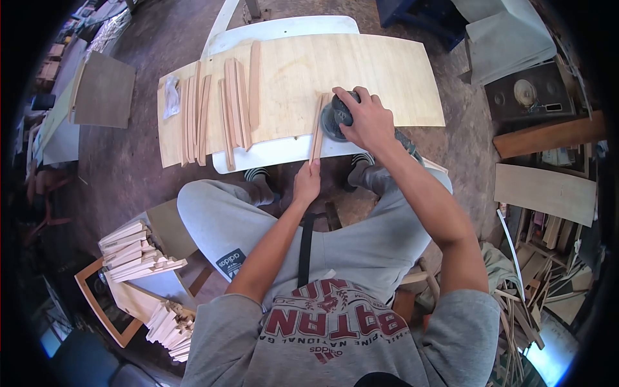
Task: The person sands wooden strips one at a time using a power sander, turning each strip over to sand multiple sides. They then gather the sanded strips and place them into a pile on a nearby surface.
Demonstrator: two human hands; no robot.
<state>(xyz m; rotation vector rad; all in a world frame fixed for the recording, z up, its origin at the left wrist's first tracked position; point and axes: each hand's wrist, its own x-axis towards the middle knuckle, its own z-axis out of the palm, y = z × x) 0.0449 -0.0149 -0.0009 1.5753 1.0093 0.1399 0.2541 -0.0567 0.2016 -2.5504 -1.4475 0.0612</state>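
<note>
My right hand [369,119] is wrapped over the top of a round dark orbital sander [333,121], which stands at the right side of a narrow wood strip [317,132]. My left hand [307,182] pinches the near end of that strip, where it juts past the table's front edge. Strip and sander both rest over a pale plywood sheet [387,71]. Left of them on the plywood lie several wood strips [238,103] in a loose group, and further left another group of strips [195,116] beside a clear plastic bag [171,97].
Under the plywood is a white table [284,29]. Stacks of cut wood pieces [132,248] sit low at my left, near a wooden frame [90,277]. At my right are boards [545,192], a brown plank [548,135] and a heap of scrap wood [529,297].
</note>
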